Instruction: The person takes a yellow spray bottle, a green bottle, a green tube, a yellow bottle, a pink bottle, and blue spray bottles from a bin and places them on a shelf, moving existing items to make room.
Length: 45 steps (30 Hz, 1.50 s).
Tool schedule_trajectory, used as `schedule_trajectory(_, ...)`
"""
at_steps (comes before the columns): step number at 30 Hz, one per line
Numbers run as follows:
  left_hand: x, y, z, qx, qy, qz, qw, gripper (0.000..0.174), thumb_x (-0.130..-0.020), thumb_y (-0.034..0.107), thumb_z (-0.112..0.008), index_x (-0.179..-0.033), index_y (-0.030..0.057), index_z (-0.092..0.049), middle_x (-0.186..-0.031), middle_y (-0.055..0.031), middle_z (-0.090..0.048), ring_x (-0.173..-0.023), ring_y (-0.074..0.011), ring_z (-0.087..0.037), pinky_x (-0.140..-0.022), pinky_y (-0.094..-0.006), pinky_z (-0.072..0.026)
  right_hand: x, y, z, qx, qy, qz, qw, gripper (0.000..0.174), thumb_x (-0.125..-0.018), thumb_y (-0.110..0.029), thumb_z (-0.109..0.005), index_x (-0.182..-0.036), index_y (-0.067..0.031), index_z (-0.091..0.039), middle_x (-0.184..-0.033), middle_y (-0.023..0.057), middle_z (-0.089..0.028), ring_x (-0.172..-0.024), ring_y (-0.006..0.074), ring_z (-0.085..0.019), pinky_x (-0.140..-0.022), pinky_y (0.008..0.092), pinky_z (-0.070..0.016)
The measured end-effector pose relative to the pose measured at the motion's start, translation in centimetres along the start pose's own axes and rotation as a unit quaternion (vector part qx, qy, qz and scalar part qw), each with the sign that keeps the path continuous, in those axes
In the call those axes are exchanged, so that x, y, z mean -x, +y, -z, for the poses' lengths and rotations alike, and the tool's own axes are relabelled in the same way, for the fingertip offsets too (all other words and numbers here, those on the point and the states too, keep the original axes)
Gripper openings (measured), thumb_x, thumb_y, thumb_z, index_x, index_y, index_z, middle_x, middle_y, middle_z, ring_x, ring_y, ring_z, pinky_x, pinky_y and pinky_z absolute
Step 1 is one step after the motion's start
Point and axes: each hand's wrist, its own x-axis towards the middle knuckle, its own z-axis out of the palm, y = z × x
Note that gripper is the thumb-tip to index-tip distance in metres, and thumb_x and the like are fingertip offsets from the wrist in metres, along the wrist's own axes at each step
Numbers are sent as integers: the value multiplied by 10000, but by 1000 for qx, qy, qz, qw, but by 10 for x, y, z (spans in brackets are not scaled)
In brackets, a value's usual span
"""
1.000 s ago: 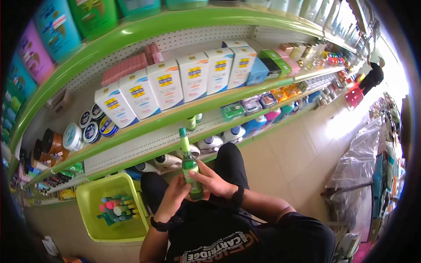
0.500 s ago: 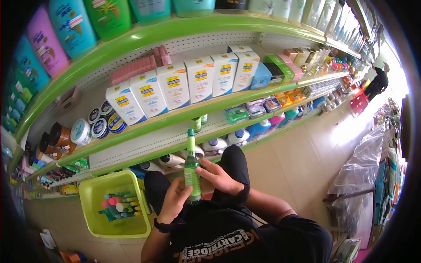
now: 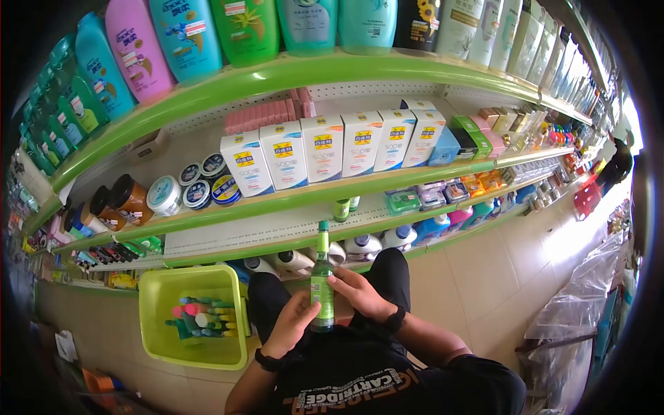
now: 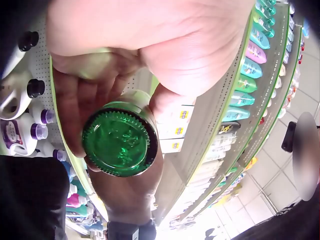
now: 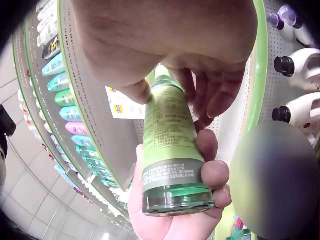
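Between both hands, a green glass bottle (image 3: 321, 287) with a light green label and a green cap stands nearly upright over the lap. My left hand (image 3: 290, 325) grips its lower body, thumb across the label and fingers curled round the far side. Higher up, my right hand (image 3: 361, 296) pinches the bottle between thumb and fingers. The ribbed round base (image 4: 120, 142) faces the left wrist camera. Small print covers the label (image 5: 172, 125) in the right wrist view, where the left fingers (image 5: 215, 172) wrap the lower edge.
A yellow-green basket (image 3: 243, 311) on the floor at left holds several small bottles (image 3: 200, 318). Ahead, the shelf carries white boxes (image 3: 325, 152), round tins (image 3: 197, 195) and two similar green bottles (image 3: 342, 209). White jugs (image 3: 294, 261) line the bottom level. Far right, a person (image 3: 615, 166) stands.
The head view has shifted, bringing more of the top shelf in. The bottle has turned in the hands and stands straighter; both hands keep hold of it.
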Motion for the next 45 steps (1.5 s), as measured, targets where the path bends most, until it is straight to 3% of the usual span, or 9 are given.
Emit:
schedule_trajectory(2, 1, 2, -1, -8, -5, -2, 1000, 253, -1098, 190, -640, -1282, 22, -598, -1075, -17, -660, -982, -83, -617, -891, -257, -502, -2, 4, 4, 22, -5, -25, 999, 440, -1130, -325, -572, -1343, 59, -600, -1211, 75, -679, -1141, 115, -600, -1001, 296, -493)
schedule_trajectory(9, 2, -3, 6, -7, -17, 13, 1000, 268, -1102, 217, -628, -1295, 33, -599, -1098, 7, -619, -994, -70, -557, -903, -247, -452, 0, -4, -2, 13, -8, -18, 1000, 403, -1125, -318, -593, -1333, 27, -613, -1161, 43, -678, -1062, 100, -598, -956, 292, -504)
schedule_trajectory(22, -7, 13, 1, 26, -4, -1, 1000, 369, -1031, 123, -729, -1328, -3, -549, -1150, -40, -668, -1032, -107, -653, -903, -272, -534, -17, -5, 2, -13, -23, -28, 999, 345, -1117, -249, -611, -1307, 39, -587, -1211, 50, -650, -1141, 111, -583, -1000, 298, -491)
schedule_trajectory(27, -10, 13, 12, 23, -14, 24, 999, 450, -1048, 159, -688, -1424, -27, -524, -1239, -76, -680, -1142, -147, -656, -998, -318, -527, -25, -8, 2, -71, -15, 0, 997, 486, -1118, -224, -596, -1516, 36, -491, -1278, 42, -646, -1169, 120, -591, -1021, 320, -492)
schedule_trajectory(33, -11, 0, 15, 100, -44, 68, 992, 456, -1039, 177, -709, -1408, -20, -527, -1246, -83, -666, -1133, -146, -654, -1000, -317, -523, -22, -12, 7, -72, -48, -18, 996, 458, -1113, -214, -610, -1493, 14, -493, -1293, 54, -643, -1210, 115, -585, -1052, 320, -480)
schedule_trajectory(36, -7, -1, 6, -22, -35, 19, 999, 401, -1057, 206, -685, -1361, 0, -524, -1223, -82, -658, -1115, -144, -655, -994, -314, -523, -19, -7, 7, -87, -31, -35, 995, 490, -1106, -245, -631, -1478, 45, -497, -1314, 74, -643, -1227, 119, -577, -1067, 321, -470)
schedule_trajectory(39, -9, 4, -1, -275, 28, -66, 959, 388, -1069, 239, -676, -1341, 2, -531, -1248, -109, -683, -1149, -163, -666, -976, -318, -539, -19, 1, 11, -52, -15, -46, 997, 504, -1097, -267, -650, -1469, 44, -513, -1287, 80, -661, -1215, 128, -591, -1066, 320, -476)
schedule_trajectory(42, -13, 22, -2, 99, -113, 96, 984, 581, -1099, 386, -581, -1466, -53, -477, -1332, -189, -679, -1116, -253, -722, -928, -367, -582, -14, 4, 16, -152, -30, -39, 987, 499, -1110, -251, -610, -1503, 29, -480, -1364, 147, -660, -1263, 217, -632, -1067, 356, -513)
schedule_trajectory(45, -14, 22, 0, 212, -226, 125, 943, 649, -1112, 431, -523, -1521, -65, -438, -1363, -208, -674, -1096, -303, -738, -928, -401, -594, -11, -10, 14, -216, -65, -33, 974, 522, -1126, -237, -558, -1560, 18, -419, -1457, 214, -604, -1336, 295, -614, -1079, 390, -520)
